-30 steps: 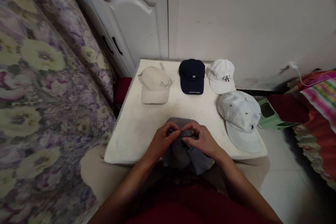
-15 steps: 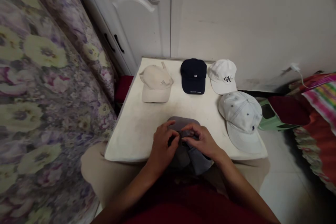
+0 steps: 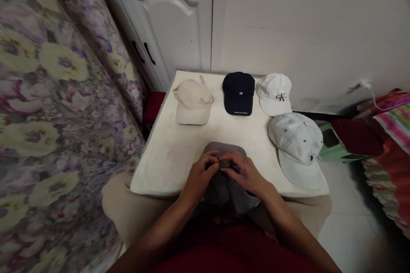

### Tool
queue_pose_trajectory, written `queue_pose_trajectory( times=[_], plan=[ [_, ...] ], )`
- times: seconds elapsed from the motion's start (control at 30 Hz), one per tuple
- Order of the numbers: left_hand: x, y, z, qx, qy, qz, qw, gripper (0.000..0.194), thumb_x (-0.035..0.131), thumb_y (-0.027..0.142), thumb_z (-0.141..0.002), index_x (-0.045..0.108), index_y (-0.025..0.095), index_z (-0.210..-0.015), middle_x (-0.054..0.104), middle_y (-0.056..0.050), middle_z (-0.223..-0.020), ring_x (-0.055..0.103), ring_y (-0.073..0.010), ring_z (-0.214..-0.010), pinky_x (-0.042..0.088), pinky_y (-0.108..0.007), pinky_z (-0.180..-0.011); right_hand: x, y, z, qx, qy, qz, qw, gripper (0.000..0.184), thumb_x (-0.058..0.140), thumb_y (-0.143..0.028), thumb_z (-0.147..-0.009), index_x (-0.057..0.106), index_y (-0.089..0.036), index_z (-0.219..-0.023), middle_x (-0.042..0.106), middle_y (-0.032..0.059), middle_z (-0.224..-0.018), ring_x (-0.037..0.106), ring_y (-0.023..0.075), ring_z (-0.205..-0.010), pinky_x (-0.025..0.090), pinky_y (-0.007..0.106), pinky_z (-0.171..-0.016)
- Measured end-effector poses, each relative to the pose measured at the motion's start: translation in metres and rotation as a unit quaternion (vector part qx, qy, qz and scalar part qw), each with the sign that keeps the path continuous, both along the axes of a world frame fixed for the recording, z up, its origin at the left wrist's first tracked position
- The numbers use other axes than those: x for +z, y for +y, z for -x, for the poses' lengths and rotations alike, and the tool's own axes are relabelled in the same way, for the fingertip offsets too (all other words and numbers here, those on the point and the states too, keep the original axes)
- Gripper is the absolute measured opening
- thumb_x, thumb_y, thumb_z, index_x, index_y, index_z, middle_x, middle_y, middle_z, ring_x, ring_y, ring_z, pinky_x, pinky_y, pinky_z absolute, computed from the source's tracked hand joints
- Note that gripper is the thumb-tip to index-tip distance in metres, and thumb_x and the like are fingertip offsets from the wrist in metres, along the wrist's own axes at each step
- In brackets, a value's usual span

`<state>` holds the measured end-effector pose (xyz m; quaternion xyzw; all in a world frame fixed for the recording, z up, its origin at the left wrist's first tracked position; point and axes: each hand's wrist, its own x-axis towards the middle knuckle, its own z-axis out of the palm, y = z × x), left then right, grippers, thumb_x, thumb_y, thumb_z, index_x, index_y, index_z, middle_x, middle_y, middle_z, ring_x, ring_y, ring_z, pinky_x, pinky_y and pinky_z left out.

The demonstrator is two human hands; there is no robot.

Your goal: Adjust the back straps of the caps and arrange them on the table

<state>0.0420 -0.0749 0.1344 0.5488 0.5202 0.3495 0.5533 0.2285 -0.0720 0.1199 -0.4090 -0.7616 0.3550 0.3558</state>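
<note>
A dark grey baseball cap (image 3: 245,198) lies at the near edge of the table, its brim pointing away from me and its crown hanging toward my lap. My left hand (image 3: 201,175) pinches the cap's strap with thumb and fingertips. From the other side my right hand (image 3: 245,171) grips the same strap (image 3: 225,164), the fingertips of both hands almost meeting. Fingers hide most of the strap and its fastening. Farther back sit a beige cap (image 3: 193,101), a navy cap (image 3: 238,93) and a white cap (image 3: 274,94). A pale grey-white cap (image 3: 297,147) rests at right.
The cream-topped table (image 3: 166,162) stands against a white cabinet (image 3: 173,30) and wall. A floral curtain (image 3: 64,128) hangs at left. On the right are a green stool (image 3: 333,147) with a dark red top and a plugged-in white charger (image 3: 365,83).
My left fingers have closed in on the strap, and both hands' fingertips are nearer each other. The whole view has shifted slightly; the other caps stay in place.
</note>
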Motion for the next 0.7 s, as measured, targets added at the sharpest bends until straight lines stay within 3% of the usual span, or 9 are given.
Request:
queue_pose_trajectory(
  times=[0.13, 0.23, 0.4, 0.53, 0.7],
  plan=[
    [-0.0022, 0.0002, 0.0007, 0.016, -0.050, 0.020, 0.998, 0.011, 0.062, 0.031, -0.081, 0.060, 0.020, -0.082, 0.069, -0.008, -0.110, 0.062, -0.0261, -0.108, 0.046, -0.039, -0.094, 0.0015, 0.0006, 0.0014, -0.028, 0.017, 0.045, 0.998, 0.020, 0.064, -0.022, -0.089, 0.064, -0.025, -0.108, 0.068, 0.0033, -0.098, 0.064, 0.0193, -0.086, 0.051, 0.033, -0.075],
    [-0.0027, 0.0014, 0.0027, 0.030, -0.040, 0.021, 0.999, 0.024, 0.066, 0.031, -0.077, 0.059, 0.020, -0.097, 0.066, -0.004, -0.096, 0.062, -0.0226, -0.093, 0.049, -0.035, -0.083, 0.0024, 0.0008, 0.0021, -0.048, 0.043, 0.081, 0.995, 0.018, 0.066, -0.022, -0.086, 0.066, -0.024, -0.103, 0.068, 0.0019, -0.092, 0.064, 0.0179, -0.082, 0.051, 0.031, -0.073],
    [-0.0046, 0.0052, 0.0054, -0.012, -0.029, 0.051, 0.998, 0.023, 0.064, 0.032, -0.079, 0.063, 0.020, -0.097, 0.063, 0.000, -0.085, 0.059, -0.0191, -0.081, 0.047, -0.029, -0.071, 0.0037, -0.0001, 0.0016, -0.062, 0.076, 0.158, 0.983, 0.018, 0.067, -0.019, -0.083, 0.066, -0.023, -0.100, 0.063, -0.0021, -0.077, 0.058, 0.0143, -0.067, 0.046, 0.026, -0.062],
    [-0.0053, 0.0075, 0.0043, -0.014, -0.011, 0.056, 0.998, 0.023, 0.064, 0.035, -0.077, 0.064, 0.019, -0.095, 0.063, 0.000, -0.080, 0.057, -0.0190, -0.076, 0.044, -0.028, -0.065, 0.0056, -0.0012, -0.0018, -0.050, 0.119, 0.221, 0.967, 0.031, 0.071, -0.026, -0.080, 0.064, -0.023, -0.110, 0.061, -0.0022, -0.078, 0.058, 0.0155, -0.072, 0.045, 0.026, -0.063],
    [-0.0016, 0.0096, 0.0023, -0.028, 0.010, 0.041, 0.999, 0.023, 0.063, 0.036, -0.077, 0.065, 0.020, -0.093, 0.064, -0.002, -0.083, 0.058, -0.0204, -0.079, 0.043, -0.028, -0.066, 0.0097, -0.0005, -0.0051, -0.050, 0.136, 0.210, 0.967, 0.026, 0.062, -0.043, -0.089, 0.064, -0.021, -0.102, 0.063, 0.0022, -0.087, 0.058, 0.0178, -0.079, 0.045, 0.029, -0.069]
  ],
)
